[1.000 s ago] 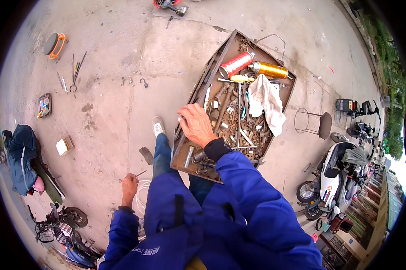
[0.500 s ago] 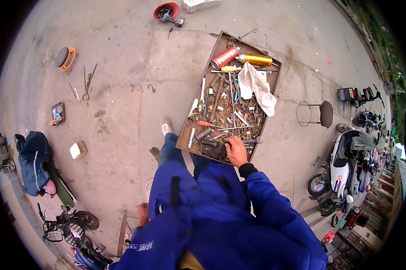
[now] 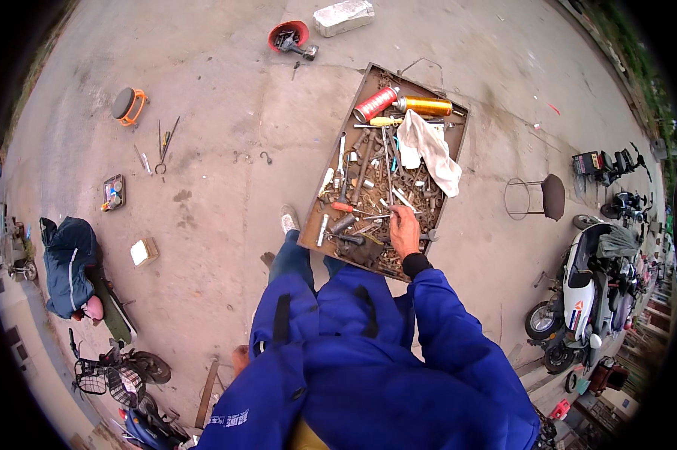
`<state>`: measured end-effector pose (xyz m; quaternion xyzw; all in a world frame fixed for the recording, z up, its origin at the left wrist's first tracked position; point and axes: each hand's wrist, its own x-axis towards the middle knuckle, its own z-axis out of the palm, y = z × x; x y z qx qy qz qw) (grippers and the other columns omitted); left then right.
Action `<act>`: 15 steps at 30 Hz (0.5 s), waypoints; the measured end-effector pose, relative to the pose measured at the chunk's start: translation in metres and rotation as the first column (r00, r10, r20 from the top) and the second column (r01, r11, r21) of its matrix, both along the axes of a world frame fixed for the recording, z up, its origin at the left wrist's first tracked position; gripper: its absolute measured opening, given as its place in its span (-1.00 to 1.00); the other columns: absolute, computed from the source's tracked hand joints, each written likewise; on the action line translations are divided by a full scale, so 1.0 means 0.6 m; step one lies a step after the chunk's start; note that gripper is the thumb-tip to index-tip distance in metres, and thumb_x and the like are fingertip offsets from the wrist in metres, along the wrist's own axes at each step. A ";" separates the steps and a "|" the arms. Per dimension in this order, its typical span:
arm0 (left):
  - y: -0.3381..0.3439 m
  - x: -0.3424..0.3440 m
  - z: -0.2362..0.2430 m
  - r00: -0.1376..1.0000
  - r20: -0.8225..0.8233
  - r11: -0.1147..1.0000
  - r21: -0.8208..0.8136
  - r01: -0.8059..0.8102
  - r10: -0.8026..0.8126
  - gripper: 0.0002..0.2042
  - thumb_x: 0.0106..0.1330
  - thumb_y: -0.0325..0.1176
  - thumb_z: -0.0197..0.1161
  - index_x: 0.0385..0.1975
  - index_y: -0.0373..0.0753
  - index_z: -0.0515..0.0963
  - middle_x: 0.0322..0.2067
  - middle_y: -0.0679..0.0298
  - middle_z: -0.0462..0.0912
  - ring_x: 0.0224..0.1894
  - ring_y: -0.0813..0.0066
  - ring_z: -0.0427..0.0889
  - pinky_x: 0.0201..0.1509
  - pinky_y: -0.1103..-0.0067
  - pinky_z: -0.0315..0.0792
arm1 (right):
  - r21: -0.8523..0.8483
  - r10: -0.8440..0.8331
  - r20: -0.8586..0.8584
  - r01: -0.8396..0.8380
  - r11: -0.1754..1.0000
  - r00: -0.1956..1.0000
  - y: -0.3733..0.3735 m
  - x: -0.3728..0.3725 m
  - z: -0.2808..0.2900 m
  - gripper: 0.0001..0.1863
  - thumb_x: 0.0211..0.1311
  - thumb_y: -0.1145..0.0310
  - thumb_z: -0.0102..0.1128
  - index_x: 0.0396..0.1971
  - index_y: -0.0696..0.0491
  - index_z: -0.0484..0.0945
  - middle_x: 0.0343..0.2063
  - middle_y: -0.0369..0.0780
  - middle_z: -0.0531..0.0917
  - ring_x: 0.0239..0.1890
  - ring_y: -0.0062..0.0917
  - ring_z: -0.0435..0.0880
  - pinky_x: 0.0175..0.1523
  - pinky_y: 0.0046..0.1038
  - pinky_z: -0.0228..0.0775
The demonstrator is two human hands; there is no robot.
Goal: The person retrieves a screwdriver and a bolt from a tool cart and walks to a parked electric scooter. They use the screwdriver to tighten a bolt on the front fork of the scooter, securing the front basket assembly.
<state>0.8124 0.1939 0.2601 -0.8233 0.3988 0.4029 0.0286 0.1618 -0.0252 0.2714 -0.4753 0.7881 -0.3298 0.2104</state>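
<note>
Near the right edge of the tray (image 3: 312, 235), our right hand (image 3: 404, 231) half-curls over metal parts (image 3: 424, 202), hold unclear; our left hand (image 3: 240, 360), we cannot tell.

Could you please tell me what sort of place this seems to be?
It is probably an outdoor repair spot, perhaps by a roadside: a tray full of tools, a white scooter parked off to the right, and open paved ground all around.

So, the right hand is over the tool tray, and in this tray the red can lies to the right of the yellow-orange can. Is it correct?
Not quite: the head view shows the red can to the left of the yellow-orange can. The right hand is over the tool tray.
</note>
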 end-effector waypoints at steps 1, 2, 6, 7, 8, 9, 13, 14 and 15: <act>0.027 0.017 -0.018 1.000 -0.014 1.000 -0.018 0.001 -0.001 -0.68 0.29 -0.24 0.41 -0.20 -0.44 0.72 -0.39 -0.01 0.81 -0.31 0.31 0.79 -0.20 0.37 0.60 | -0.026 -0.001 -0.001 0.001 1.000 1.000 -0.035 -0.012 0.000 -0.75 0.36 0.51 0.18 0.01 0.13 0.63 -0.09 -0.04 0.66 -0.06 -0.12 0.68 0.10 -0.23 0.53; 0.047 0.037 -0.037 1.000 -0.027 0.999 -0.037 0.001 -0.002 -0.66 0.28 -0.22 0.42 -0.20 -0.44 0.72 -0.38 -0.02 0.81 -0.31 0.30 0.79 -0.19 0.35 0.60 | -0.067 0.033 -0.091 -0.039 0.997 0.995 -0.069 -0.029 -0.006 -0.67 0.35 0.50 0.18 0.09 0.12 0.59 0.02 -0.03 0.63 0.06 -0.10 0.63 0.18 -0.19 0.49; 0.072 0.041 0.011 0.998 -0.043 0.998 -0.045 0.041 -0.043 -0.63 0.26 -0.19 0.40 -0.20 -0.46 0.72 -0.38 -0.10 0.79 -0.28 0.26 0.81 -0.15 0.29 0.59 | 0.068 0.032 -0.294 -0.013 0.998 0.955 -0.184 -0.067 -0.028 -0.37 0.30 0.36 0.27 0.35 0.18 0.39 0.31 0.07 0.48 0.35 0.01 0.43 0.40 -0.09 0.33; 0.077 0.031 0.021 0.997 -0.004 0.996 -0.040 0.077 -0.077 -0.62 0.26 -0.18 0.40 -0.21 -0.47 0.72 -0.37 -0.12 0.79 -0.27 0.26 0.81 -0.13 0.28 0.59 | 0.150 0.015 -0.333 0.037 0.988 0.943 -0.204 -0.074 -0.027 -0.31 0.28 0.31 0.30 0.39 0.19 0.35 0.34 0.10 0.44 0.37 0.03 0.40 0.40 -0.07 0.32; 0.076 0.022 0.027 0.993 0.034 0.993 -0.033 0.114 -0.113 -0.61 0.26 -0.16 0.40 -0.21 -0.47 0.71 -0.37 -0.13 0.79 -0.26 0.27 0.81 -0.12 0.27 0.59 | 0.175 -0.012 -0.209 0.050 0.983 0.978 -0.214 -0.075 -0.036 -0.34 0.31 0.24 0.29 0.34 0.23 0.40 0.30 0.15 0.48 0.35 0.06 0.45 0.40 -0.08 0.33; 0.089 0.024 0.030 0.998 0.032 0.999 0.005 0.049 -0.049 -0.60 0.26 -0.16 0.40 -0.21 -0.47 0.71 -0.36 -0.15 0.79 -0.24 0.26 0.81 -0.10 0.27 0.59 | 0.240 0.020 -0.192 0.027 0.970 0.981 -0.231 -0.063 -0.029 -0.37 0.32 0.23 0.27 0.31 0.23 0.43 0.29 0.15 0.49 0.31 0.06 0.48 0.36 -0.08 0.36; 0.133 0.006 0.019 0.996 0.074 0.995 0.085 -0.057 0.051 -0.56 0.25 -0.11 0.40 -0.22 -0.49 0.71 -0.31 -0.14 0.79 -0.18 0.24 0.81 -0.05 0.27 0.59 | 0.268 0.022 -0.106 0.008 0.963 0.994 -0.222 -0.063 -0.042 -0.54 0.40 0.17 0.17 0.14 0.15 0.58 -0.12 0.10 0.75 -0.03 0.03 0.72 0.11 -0.04 0.51; 0.141 -0.009 0.018 0.993 0.109 0.996 0.067 -0.063 0.056 -0.55 0.25 -0.09 0.40 -0.22 -0.49 0.71 -0.30 -0.13 0.80 -0.18 0.24 0.81 -0.04 0.28 0.59 | 0.272 0.010 -0.125 0.025 0.962 0.992 -0.225 -0.071 -0.046 -0.58 0.40 0.17 0.16 0.10 0.13 0.60 -0.21 0.09 0.76 -0.08 0.05 0.73 0.09 -0.02 0.52; 0.152 -0.016 0.021 0.998 0.027 0.999 -0.004 -0.053 0.053 -0.57 0.28 -0.11 0.40 -0.21 -0.48 0.70 -0.30 -0.09 0.80 -0.19 0.24 0.81 -0.05 0.28 0.59 | 0.282 -0.003 -0.139 0.042 0.958 0.990 -0.225 -0.080 -0.053 -0.62 0.41 0.18 0.15 0.06 0.11 0.62 -0.30 0.08 0.77 -0.12 0.07 0.74 0.06 -0.01 0.53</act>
